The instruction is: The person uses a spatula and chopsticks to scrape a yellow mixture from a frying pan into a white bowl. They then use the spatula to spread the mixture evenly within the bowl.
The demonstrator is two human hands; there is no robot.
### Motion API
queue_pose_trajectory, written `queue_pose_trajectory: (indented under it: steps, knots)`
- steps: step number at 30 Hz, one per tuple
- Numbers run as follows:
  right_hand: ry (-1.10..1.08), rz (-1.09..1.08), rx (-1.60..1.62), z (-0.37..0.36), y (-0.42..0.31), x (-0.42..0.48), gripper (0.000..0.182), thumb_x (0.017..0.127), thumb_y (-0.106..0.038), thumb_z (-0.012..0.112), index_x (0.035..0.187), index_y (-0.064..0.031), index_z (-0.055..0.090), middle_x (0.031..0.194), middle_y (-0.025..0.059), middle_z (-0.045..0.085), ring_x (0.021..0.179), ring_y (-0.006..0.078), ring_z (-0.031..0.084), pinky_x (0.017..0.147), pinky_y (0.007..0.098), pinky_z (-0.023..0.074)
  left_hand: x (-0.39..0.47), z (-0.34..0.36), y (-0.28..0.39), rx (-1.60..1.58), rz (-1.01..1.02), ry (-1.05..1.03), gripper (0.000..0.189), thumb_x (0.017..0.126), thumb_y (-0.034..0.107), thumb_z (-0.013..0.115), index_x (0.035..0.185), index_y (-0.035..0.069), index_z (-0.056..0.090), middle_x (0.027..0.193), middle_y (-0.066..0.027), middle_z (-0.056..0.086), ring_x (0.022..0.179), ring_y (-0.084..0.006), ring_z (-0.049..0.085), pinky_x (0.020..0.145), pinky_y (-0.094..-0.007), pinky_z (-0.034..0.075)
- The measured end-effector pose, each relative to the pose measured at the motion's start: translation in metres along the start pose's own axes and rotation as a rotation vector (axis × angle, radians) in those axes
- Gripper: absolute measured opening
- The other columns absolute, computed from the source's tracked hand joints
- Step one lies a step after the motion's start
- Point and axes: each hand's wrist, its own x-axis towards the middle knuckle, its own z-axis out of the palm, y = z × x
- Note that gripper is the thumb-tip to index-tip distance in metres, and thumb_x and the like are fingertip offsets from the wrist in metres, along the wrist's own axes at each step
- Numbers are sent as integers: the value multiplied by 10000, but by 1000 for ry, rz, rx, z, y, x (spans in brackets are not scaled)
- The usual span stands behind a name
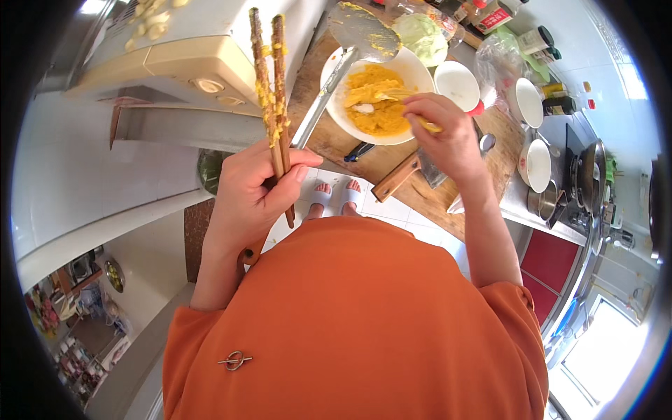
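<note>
My left hand (252, 189) grips a pair of wooden chopsticks (269, 100) together with a metal spatula (362, 37). Yellow mash clings to the chopsticks and to the spatula's blade, which hangs over the far rim of a large white bowl (377, 139). In that bowl lies orange-yellow mash (375, 122) with a small white patch (364, 108) on it. Over the bowl's right side, my right hand (446, 131) pinches a thin yellow utensil (431, 126); its tip reaches toward the mash, and its exact kind is partly hidden by my fingers.
A cleaver with a wooden handle (397, 178) lies on the wooden board (420, 197), near a black-handled tool (359, 152). Beyond stand a cabbage (421, 39), a small white bowl (455, 84) and several bottles. More bowls (535, 165) stand right. A cream-coloured appliance (199, 63) juts out left.
</note>
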Motion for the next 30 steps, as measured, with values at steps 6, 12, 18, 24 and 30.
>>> queue_pose_trajectory:
  steps: [6, 12, 18, 24, 30]
  knots:
    - [-22, 41, -56, -8, 8, -7, 108, 745, 24, 628, 847, -11, 634, 894, 91, 663, 817, 275, 630, 736, 343, 520, 1, 3, 2, -20, -26, -1, 188, 841, -37, 529, 942, -7, 685, 833, -87, 654, 537, -85, 511, 558, -228, 452]
    - [63, 385, 348, -42, -2, -9, 114, 895, 1, 541, 915, 24, 651, 1043, 71, 662, 885, 101, 583, 811, 235, 464, 0, 0, -3, 10, -9, -17, 188, 846, -35, 529, 947, -9, 685, 897, -102, 655, 565, -81, 522, 526, -223, 431]
    - [122, 611, 542, -67, 11, -20, 202, 966, -130, 504, 937, 15, 641, 1000, 108, 677, 758, 97, 613, 686, 238, 516, -1, 3, -4, -21, -41, -18, 211, 843, -45, 512, 964, -12, 681, 884, -105, 663, 560, -80, 523, 528, -225, 436]
    - [414, 607, 681, -67, 37, -33, 286, 1004, -244, 474, 1015, 19, 587, 1002, 153, 668, 666, 125, 626, 630, 252, 539, 3, 6, 0, 13, -25, -32, 206, 841, -42, 515, 959, -14, 681, 871, -110, 664, 548, -87, 522, 543, -231, 452]
    - [505, 760, 1045, -60, 62, -74, 286, 1002, -254, 477, 1087, -4, 586, 1019, 149, 665, 757, 164, 659, 678, 296, 577, 9, 8, -3, 67, 53, -73, 205, 855, -32, 501, 961, -21, 676, 862, -105, 660, 550, -94, 526, 554, -235, 457]
